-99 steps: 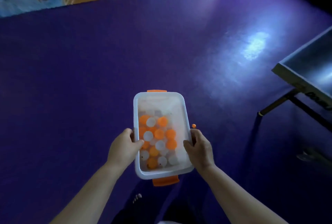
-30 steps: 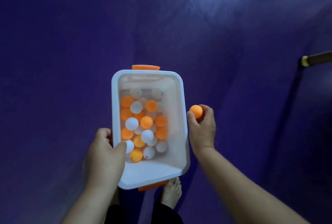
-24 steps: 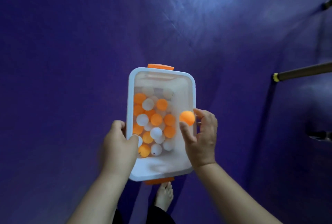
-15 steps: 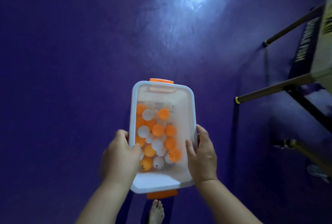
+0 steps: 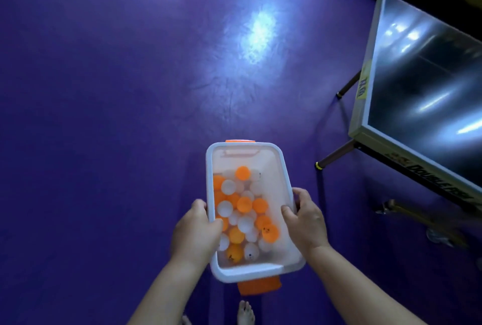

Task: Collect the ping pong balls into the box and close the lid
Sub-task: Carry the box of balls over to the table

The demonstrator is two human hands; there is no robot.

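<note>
Box (image 5: 287,184) of orange and white ping pong balls (image 5: 243,216), lid off. Left hand (image 5: 194,236) and right hand (image 5: 306,220) clasp its long sides above the floor (image 5: 104,116).

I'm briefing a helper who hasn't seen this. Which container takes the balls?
Left of the table tennis table, above the purple floor, both hands hold the box. It is translucent white, lidless, orange-latched at each end, half full of orange and white balls.

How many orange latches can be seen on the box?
2. One orange latch sits on the far short end of the box; the other hangs below the near short end. None show on the long sides, partly covered by hands.
</note>
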